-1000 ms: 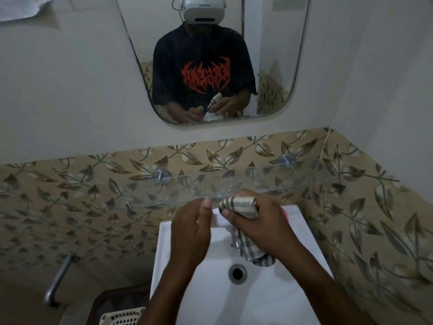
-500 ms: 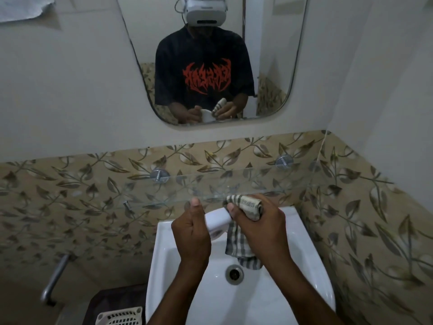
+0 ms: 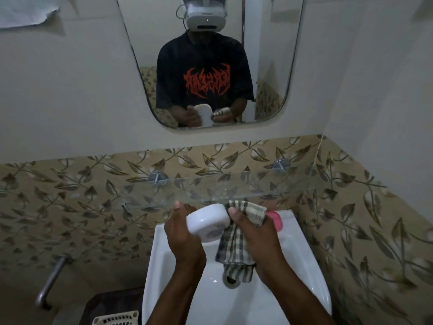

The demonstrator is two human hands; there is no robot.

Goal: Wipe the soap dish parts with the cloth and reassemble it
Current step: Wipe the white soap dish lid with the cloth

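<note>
Head view, holding: the left grip [image 3: 180, 233] was curled round the near end of the white soap dish part [image 3: 207, 221], thumb raised beside it. It kept the part tilted above the washbasin [image 3: 302, 249].
Head view, wiping: the right grip [image 3: 253, 233] had the checked cloth [image 3: 234, 245] bunched under thumb and fingers and pressed against the dish part's right end. The loose tail hung down to the drain [image 3: 230, 281].
Change: half a second before, only a sliver of the dish part had shown between the two hands. Now it was turned so that its rounded side, with a faint purplish mark, faced me. Both hands had also dropped away from the glass shelf [image 3: 210, 188].
Meaning: I judged one face done and the wiping moving on to the next, with reassembly not yet begun.
Other part: I could see no second dish part anywhere.
Soap: a pink bar [image 3: 276, 220], soap by the look of it, lay on the basin's back ledge just behind the right grip.
Mirror [image 3: 269, 66]: the reflection showed the dish part held in one hand and the bunched cloth beside it in the other.
</note>
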